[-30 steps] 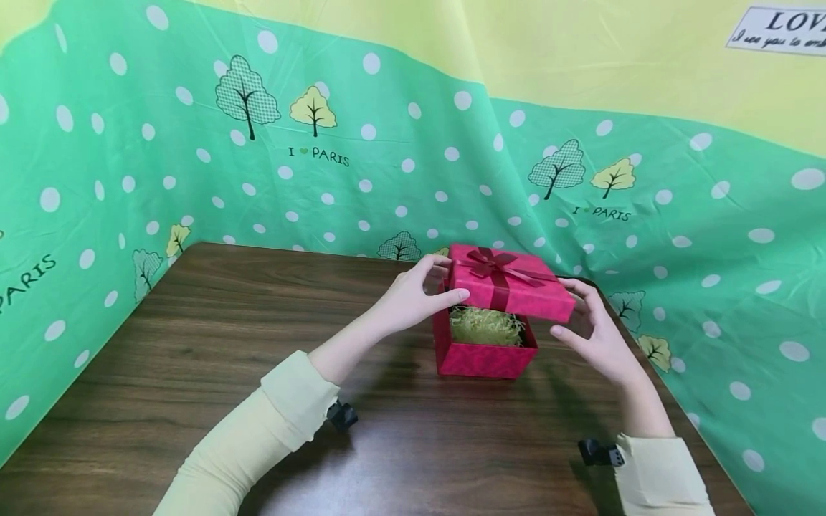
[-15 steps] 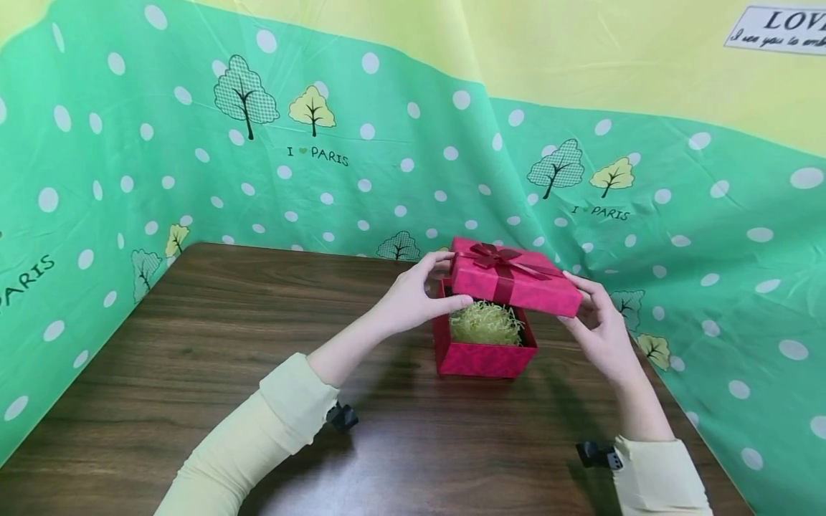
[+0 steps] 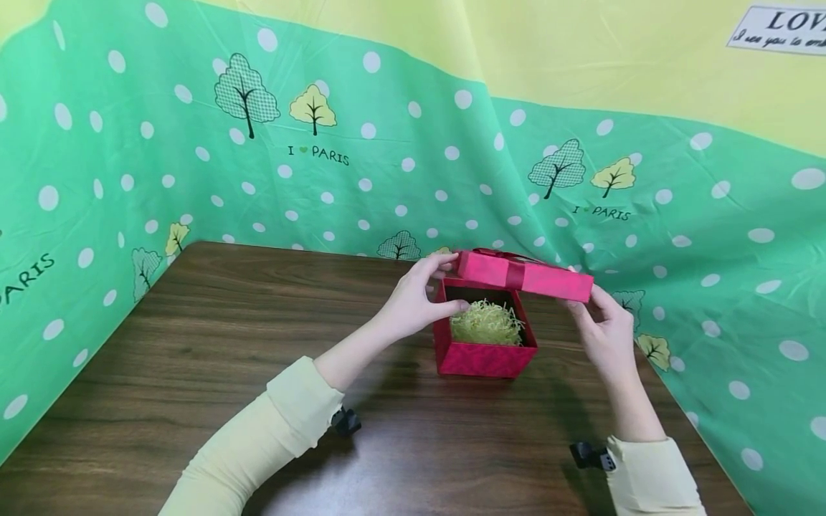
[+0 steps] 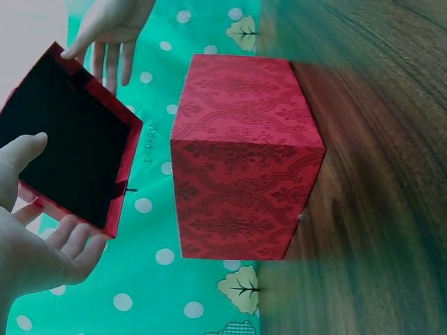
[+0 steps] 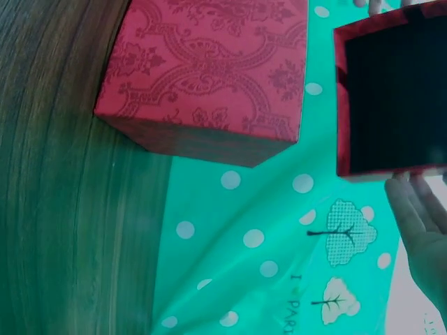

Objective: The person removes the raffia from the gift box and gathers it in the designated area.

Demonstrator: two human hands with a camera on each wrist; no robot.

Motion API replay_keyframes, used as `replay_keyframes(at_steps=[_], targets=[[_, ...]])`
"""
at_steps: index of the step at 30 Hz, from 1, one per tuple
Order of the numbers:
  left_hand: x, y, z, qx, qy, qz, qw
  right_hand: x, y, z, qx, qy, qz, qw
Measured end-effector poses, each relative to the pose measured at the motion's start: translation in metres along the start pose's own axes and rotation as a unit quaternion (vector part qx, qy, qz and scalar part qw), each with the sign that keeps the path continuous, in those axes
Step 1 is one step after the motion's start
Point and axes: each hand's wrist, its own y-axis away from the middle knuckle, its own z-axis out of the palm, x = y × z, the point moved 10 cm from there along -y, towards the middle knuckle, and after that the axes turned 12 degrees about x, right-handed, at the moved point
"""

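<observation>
An open red gift box (image 3: 485,360), patterned and filled with pale yellow-green shredded paper (image 3: 485,326), stands on the table. Above its back edge is the red lid (image 3: 525,276) with a dark ribbon bow, held tilted between both hands, its right end lower. My left hand (image 3: 413,301) holds the lid's left end with its fingers; the thumb stretches over the box opening. At the lid's right end, my right hand (image 3: 603,330) grips the edge. Both wrist views show the lid's black inside (image 4: 70,129) and the box's outer walls (image 5: 209,70).
A dark wooden table (image 3: 271,337) lies under the box. Behind and beside it hangs a green and yellow cloth (image 3: 387,165) with dots and printed trees. Each sleeve cuff has a small black device (image 3: 590,456) strapped near it.
The lid has tipped so its top faces away and shifted right, uncovering more of the box. My right hand has closed in on the lid's right edge; the box stays put.
</observation>
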Motion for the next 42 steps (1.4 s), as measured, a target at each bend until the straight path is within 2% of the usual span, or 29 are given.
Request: replay_keyframes(at_steps=[4,7,10,13,18,22,29,34,42], targets=[[0.0,0.001,0.003,0.003,0.014,0.006,0.9999,0.01,-0.002,0.0,0.017,-0.007,0.012,0.9998],[0.002,0.001,0.001,0.018,0.026,0.017,0.9994,0.016,-0.004,0.001,0.019,-0.021,0.001,0.9996],[0.005,0.0,-0.001,0.035,0.033,0.03,0.9984,0.006,-0.004,0.001,0.024,-0.039,-0.034,0.9984],[0.006,-0.001,0.0,0.038,0.042,0.036,0.9977,-0.006,-0.004,-0.001,0.027,-0.056,-0.049,0.9969],[0.008,-0.001,0.003,0.029,0.046,0.031,0.9981,-0.009,-0.004,-0.007,0.033,-0.065,-0.022,0.9971],[0.009,0.0,0.006,0.02,0.046,0.027,0.9984,0.0,-0.008,-0.013,0.051,-0.082,-0.002,0.9954],[0.012,0.005,0.014,-0.002,0.053,0.023,0.9983,0.014,-0.013,-0.026,0.102,-0.06,0.007,0.9929],[0.016,0.009,0.019,-0.024,0.055,0.014,0.9981,0.027,-0.016,-0.032,0.112,-0.078,0.018,0.9904],[0.017,0.011,0.026,-0.035,0.054,0.009,0.9979,0.032,-0.018,-0.039,0.122,-0.055,0.023,0.9907]])
